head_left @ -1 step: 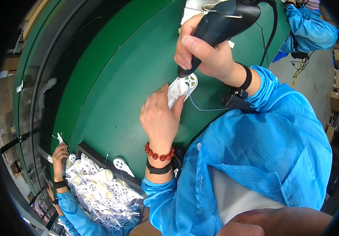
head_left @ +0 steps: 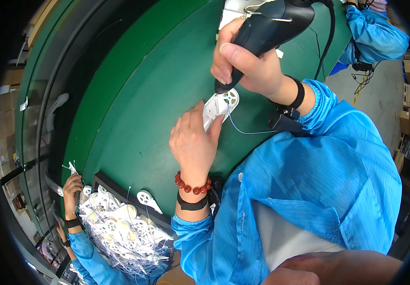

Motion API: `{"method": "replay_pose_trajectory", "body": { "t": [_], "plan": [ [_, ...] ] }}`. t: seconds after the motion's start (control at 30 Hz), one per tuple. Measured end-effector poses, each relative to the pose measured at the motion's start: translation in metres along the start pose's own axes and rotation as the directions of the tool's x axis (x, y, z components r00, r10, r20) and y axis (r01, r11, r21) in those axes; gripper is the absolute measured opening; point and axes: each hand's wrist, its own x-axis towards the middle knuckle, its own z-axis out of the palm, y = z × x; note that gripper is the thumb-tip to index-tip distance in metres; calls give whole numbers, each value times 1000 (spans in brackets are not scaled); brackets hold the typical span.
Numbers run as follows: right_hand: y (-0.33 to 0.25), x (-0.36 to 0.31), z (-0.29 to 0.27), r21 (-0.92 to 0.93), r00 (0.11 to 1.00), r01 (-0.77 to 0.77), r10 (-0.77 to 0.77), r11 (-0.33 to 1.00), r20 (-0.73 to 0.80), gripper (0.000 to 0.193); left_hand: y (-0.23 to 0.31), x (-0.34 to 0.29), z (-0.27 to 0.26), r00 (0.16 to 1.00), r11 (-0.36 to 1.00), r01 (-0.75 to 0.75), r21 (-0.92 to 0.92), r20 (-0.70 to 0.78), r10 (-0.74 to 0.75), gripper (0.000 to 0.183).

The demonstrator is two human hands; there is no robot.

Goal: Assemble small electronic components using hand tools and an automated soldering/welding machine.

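Note:
In my right hand [head_left: 250, 66] is a black electric screwdriver [head_left: 274, 28], the fingers wrapped round its body. Its tip points down and meets a white plastic part [head_left: 210, 110] near that part's round, spoked end. My left hand [head_left: 193, 137] grips this part between thumb and fingers, against the green table [head_left: 133, 128]. Part of the white piece is hidden under the left fingers. A thin blue wire [head_left: 243, 131] runs from its round end toward my right sleeve.
Lower left, a black-edged tray [head_left: 101, 179] holds a heap of similar white parts [head_left: 119, 223] with tangled wires. Beside it lies one loose white part [head_left: 149, 200]. Another person's hand [head_left: 73, 190] holds a white piece at the far left. A black cable [head_left: 331, 38] hangs from the screwdriver.

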Motion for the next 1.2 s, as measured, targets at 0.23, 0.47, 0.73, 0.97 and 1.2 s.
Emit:
{"method": "replay_pose_trajectory", "body": {
  "t": [0.23, 0.47, 0.73, 0.97, 1.2],
  "plan": [
    [3, 0, 1, -10, 999, 27, -27, 1000, 40, 9, 0, -1, -1, 1000, 1000, 3, -2, -2, -3, 42],
    [5, -3, 6, -61, 994, 70, -64, 996, 83, 10, 0, -1, -1, 1000, 999, -27, 35, -14, 27, 56],
    [7, -2, 9, -106, 998, 23, -16, 994, 66, 11, 0, -1, -1, 998, 999, -38, 13, -46, 39, 58],
    [7, 0, 12, -124, 997, 27, -17, 992, 80, 12, -3, -5, 1, 997, 999, -49, 3, -64, 49, 59],
    [5, 3, 11, -69, 996, -6, 12, 998, 87, 13, -1, -1, -3, 998, 999, -42, 12, -42, 42, 55]
  ]
}}
